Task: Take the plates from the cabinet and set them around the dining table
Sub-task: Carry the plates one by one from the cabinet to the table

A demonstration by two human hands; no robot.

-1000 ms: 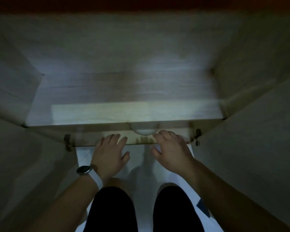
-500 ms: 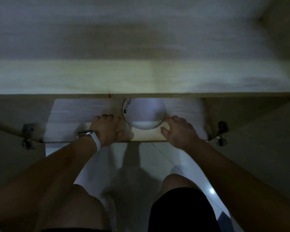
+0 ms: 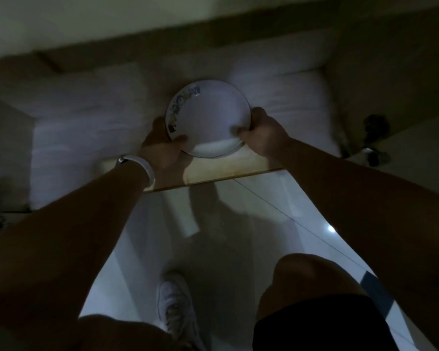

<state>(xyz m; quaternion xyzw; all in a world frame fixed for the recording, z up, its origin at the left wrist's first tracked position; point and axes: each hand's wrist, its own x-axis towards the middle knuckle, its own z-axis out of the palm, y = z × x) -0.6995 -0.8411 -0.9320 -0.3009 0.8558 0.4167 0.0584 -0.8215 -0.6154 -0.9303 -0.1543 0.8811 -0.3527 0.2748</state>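
Observation:
A white plate with a dark rim line and a printed pattern on its left edge is over the lower shelf of the open cabinet. My left hand, with a white watch on the wrist, grips its lower left edge, thumb on top. My right hand grips its right edge, thumb on the plate's face. Whether more plates lie stacked underneath cannot be told in the dim light.
The cabinet's shelf front edge runs just below my hands. Open cabinet doors stand at left and right, with a hinge at the right. Below are a glossy white tiled floor, my knees and a white shoe.
The view dropped lower into the cabinet. Both hands went from resting on the shelf edge beside the plate to gripping the plate by its edges.

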